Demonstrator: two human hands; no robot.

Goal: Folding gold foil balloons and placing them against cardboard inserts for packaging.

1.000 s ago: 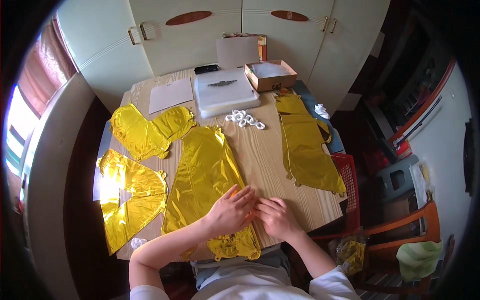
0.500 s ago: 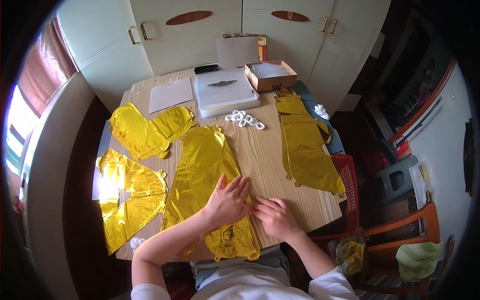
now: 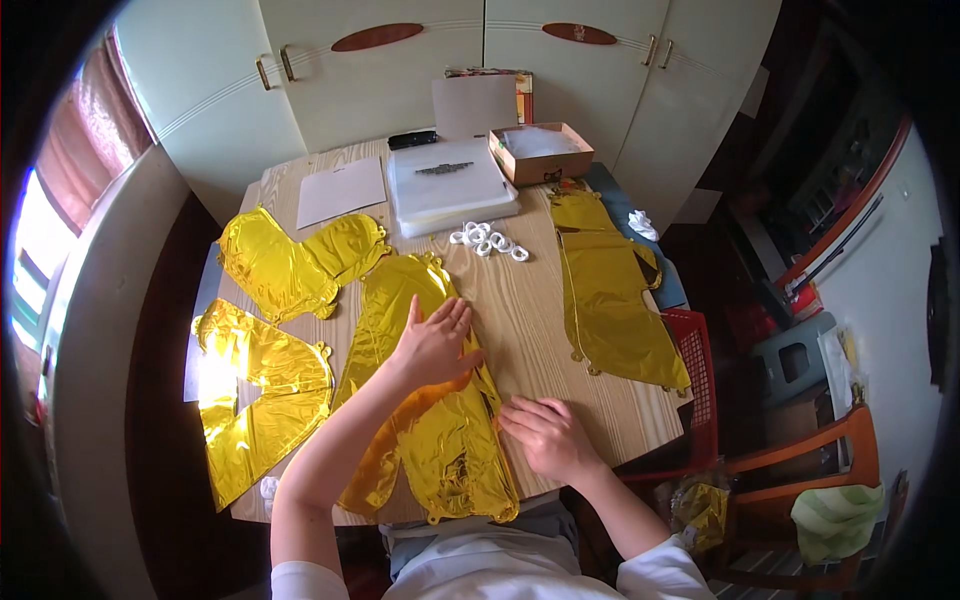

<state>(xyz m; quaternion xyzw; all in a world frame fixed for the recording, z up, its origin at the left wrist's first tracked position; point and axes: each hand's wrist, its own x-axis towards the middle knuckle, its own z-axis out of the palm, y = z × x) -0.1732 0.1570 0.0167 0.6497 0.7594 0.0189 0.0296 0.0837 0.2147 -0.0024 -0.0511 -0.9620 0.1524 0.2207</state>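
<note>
A flat gold foil balloon point(image 3: 395, 300) lies lengthwise on the table in front of me. My left hand point(image 3: 435, 345) rests on its middle, palm down, fingers outstretched and thumb apart. At the foil's right edge my right hand point(image 3: 548, 435) is closed, its fingertips pinching the edge; the exact grip is partly hidden. The balloon's near end is creased and reaches the table's front edge. To the left lie two more gold foil balloons, an angled one point(image 3: 280, 265) and a notched one below it point(image 3: 270, 400). Another flat gold foil balloon point(image 3: 615, 300) lies on the right.
Several white ribbon rings point(image 3: 490, 239) lie beyond the balloon. Behind them are a stack of clear plastic sleeves point(image 3: 450, 195), a cardboard box point(image 3: 545, 165) and a pale sheet point(image 3: 340, 190). A red basket point(image 3: 705, 380) and a wooden chair point(image 3: 850, 450) stand at the right.
My left hand has slid away from me along the foil, off the right hand's side. The near part of the balloon has shifted slightly. My right hand has stayed almost in place.
</note>
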